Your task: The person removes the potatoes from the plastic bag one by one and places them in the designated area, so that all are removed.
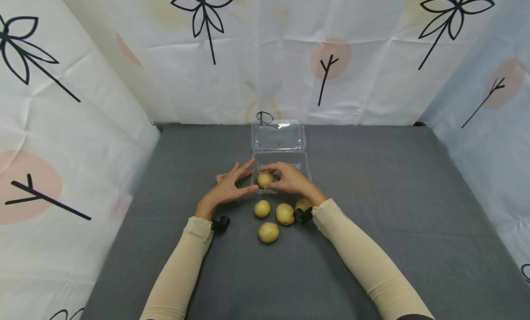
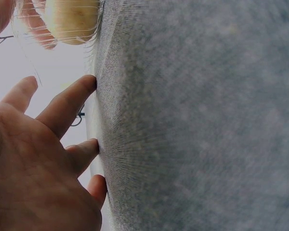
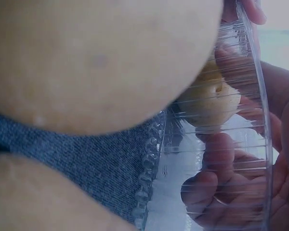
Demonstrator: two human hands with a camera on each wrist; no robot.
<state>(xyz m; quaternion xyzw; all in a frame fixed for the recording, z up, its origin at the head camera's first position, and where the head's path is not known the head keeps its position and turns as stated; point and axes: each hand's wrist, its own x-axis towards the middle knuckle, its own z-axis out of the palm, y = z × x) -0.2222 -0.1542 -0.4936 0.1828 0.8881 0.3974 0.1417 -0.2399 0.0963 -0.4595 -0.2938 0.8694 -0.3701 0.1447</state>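
Note:
A clear plastic clamshell box (image 1: pixel 306 165) stands on the grey table with its lid (image 1: pixel 278 136) tipped back. My right hand (image 1: pixel 287 179) reaches into its front left part and holds a round yellow fruit (image 1: pixel 265 180) between thumb and fingers. In the right wrist view that fruit (image 3: pixel 214 98) shows through the ribbed clear wall. My left hand (image 1: pixel 229 186) is at the box's left side, its fingers spread and its thumb near the front left corner. Three of its fingertips touch the tabletop in the left wrist view.
In front of the box lie a small yellow fruit (image 1: pixel 262 209), a larger one (image 1: pixel 285 214) and a nearer one (image 1: pixel 268 232). Another fruit (image 1: pixel 302 204) is partly hidden by the right wrist. Patterned cloth (image 1: pixel 281 80) walls the table's back and sides.

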